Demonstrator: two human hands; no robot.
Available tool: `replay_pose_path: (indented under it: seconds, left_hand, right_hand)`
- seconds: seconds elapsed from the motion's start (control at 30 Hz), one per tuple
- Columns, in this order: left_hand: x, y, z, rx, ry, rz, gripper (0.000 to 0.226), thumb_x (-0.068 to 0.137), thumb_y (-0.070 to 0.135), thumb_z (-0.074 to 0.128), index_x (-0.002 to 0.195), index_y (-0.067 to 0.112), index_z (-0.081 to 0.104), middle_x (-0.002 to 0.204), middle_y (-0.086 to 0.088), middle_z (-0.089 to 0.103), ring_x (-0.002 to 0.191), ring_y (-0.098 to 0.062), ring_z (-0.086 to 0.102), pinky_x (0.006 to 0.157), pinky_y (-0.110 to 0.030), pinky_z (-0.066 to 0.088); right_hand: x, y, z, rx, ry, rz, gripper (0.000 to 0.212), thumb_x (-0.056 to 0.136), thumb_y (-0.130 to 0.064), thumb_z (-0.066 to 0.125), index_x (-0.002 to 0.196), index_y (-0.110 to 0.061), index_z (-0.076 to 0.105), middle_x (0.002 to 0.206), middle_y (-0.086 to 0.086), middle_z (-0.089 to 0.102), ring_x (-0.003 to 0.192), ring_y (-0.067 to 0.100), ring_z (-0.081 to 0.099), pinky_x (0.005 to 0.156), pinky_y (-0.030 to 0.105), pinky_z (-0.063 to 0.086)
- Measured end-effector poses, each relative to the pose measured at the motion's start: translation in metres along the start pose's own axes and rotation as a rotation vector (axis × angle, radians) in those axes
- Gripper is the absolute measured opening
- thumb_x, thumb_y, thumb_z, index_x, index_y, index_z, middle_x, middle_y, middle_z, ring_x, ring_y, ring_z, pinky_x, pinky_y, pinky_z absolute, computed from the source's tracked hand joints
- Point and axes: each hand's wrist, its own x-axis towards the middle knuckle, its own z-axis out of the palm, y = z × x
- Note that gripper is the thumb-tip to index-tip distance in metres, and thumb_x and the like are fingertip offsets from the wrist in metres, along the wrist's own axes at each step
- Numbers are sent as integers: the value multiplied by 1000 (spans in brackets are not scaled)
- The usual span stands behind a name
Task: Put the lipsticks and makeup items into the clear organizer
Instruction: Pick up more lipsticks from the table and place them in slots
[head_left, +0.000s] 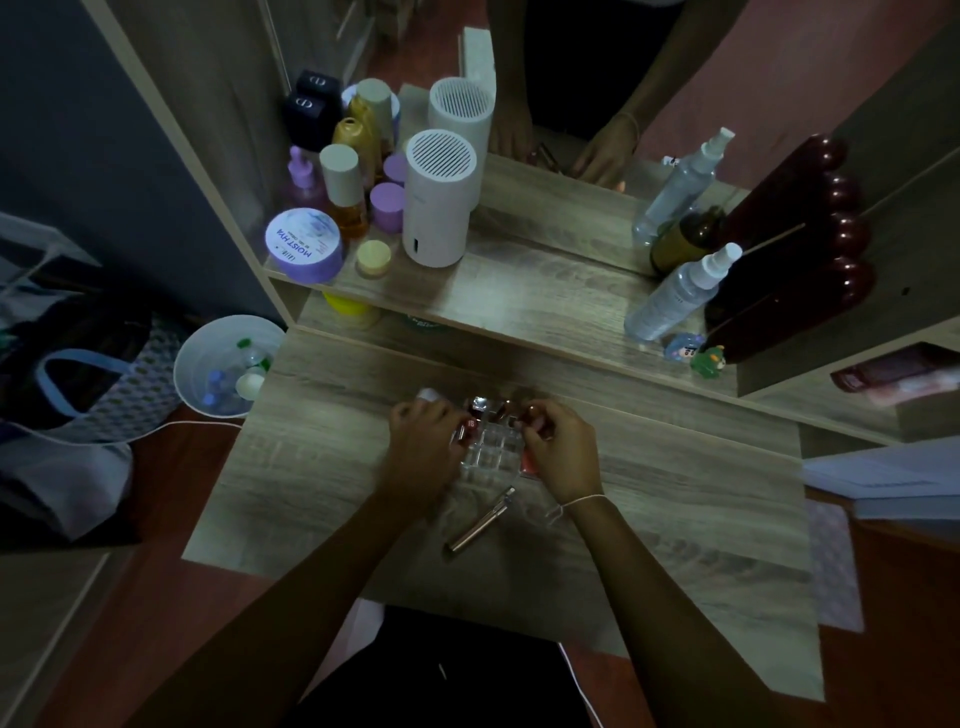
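A clear organizer (491, 451) with square compartments stands on the wooden desk (675, 499) between my hands. Several lipsticks stand in its far compartments. My left hand (421, 441) is at its left side, fingers closed on a red lipstick (466, 428). My right hand (558, 444) is at its right side, pinching a dark red lipstick (529, 415) over the far right corner. A slim rose-gold tube (480, 519) lies on the desk just in front of the organizer. A red item (527, 464) shows beside my right hand.
A raised shelf behind holds a white cylindrical device (439, 200), purple jars, bottles and a lavender tub (304, 244); spray bottles (680, 293) stand at the right by a mirror. A white bin (226, 364) sits on the floor at the desk's left edge.
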Motion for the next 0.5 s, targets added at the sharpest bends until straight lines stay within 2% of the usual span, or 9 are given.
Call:
replay_pose_path:
  seconds: [0.27, 0.5]
  left_hand:
    - [2, 1, 1, 43, -4, -2, 20, 85, 26, 61, 104, 21, 64, 108, -4, 65, 112, -26, 49, 96, -44, 28]
    - [2, 1, 4, 26, 13, -3, 18, 84, 25, 63, 102, 21, 65, 106, -5, 66, 110, -27, 51, 95, -45, 29]
  right_hand:
    - [-2, -1, -1, -9, 17, -22, 23, 79, -6, 67, 101, -12, 69, 87, 10, 71, 81, 24, 64, 81, 45, 54]
    - [-4, 2, -1, 23, 31, -14, 25, 79, -9, 69, 103, -19, 68, 78, -2, 68, 72, 11, 61, 77, 34, 55]
